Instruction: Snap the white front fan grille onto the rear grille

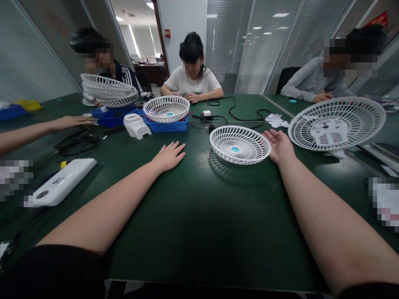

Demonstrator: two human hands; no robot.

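Observation:
My left hand (170, 157) lies palm down on the green table (199, 232), its fingers spread and nothing in it. Beside the right edge of a white fan grille (222, 143) is my right hand (281, 146), palm turned up and fingers loosely stretched out. It meets the rim from my viewpoint; whether it presses on it I cannot tell. The grille is round and bowl-shaped, with a blue disc at its centre, and casts a shadow on the table. To the right of that hand is a larger white fan grille (358, 133) with a motor-mount plate.
More grilles (109, 93) are stacked over blue bins (170, 126) at back left, near a white housing (135, 126). A white slab-shaped device (67, 182) and another person's hand (73, 121) are left. Black cables (232, 109) and paper scraps (277, 120) lie behind. Three people sit opposite.

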